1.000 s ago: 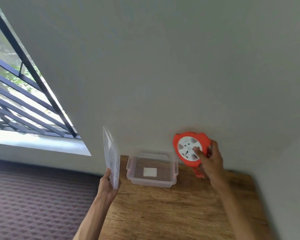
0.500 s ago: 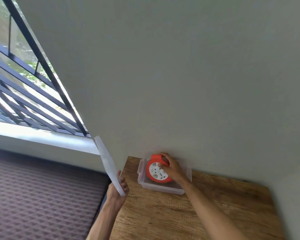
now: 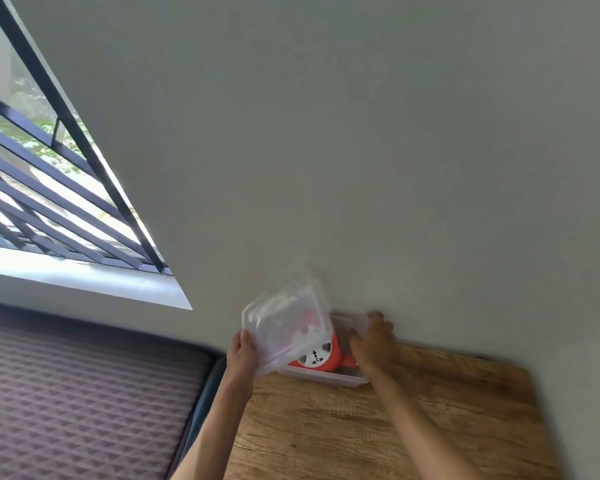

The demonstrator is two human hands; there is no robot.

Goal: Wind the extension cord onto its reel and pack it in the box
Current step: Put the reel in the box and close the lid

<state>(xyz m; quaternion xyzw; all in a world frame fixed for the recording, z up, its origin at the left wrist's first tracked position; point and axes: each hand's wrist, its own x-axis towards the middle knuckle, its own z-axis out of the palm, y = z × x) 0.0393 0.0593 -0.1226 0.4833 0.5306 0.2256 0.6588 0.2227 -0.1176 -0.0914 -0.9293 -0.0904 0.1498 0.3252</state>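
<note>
The orange cord reel (image 3: 321,358) with its white socket face lies inside the clear plastic box (image 3: 329,378) at the table's far edge by the wall. My left hand (image 3: 242,356) grips the clear lid (image 3: 286,323) by its lower left edge and holds it tilted over the box's left half, partly covering the reel. My right hand (image 3: 374,341) is at the box's right end with fingers curled over its far rim. The cord itself is not visible apart from the reel.
The wooden table (image 3: 413,420) stands against a pale wall (image 3: 361,150). To the left is a patterned mattress (image 3: 84,393) below a barred window (image 3: 42,188).
The reel went from my right hand into the box and was let go. My left hand swung the lid from beside the table to over the box. My right hand moved to the box's right end.
</note>
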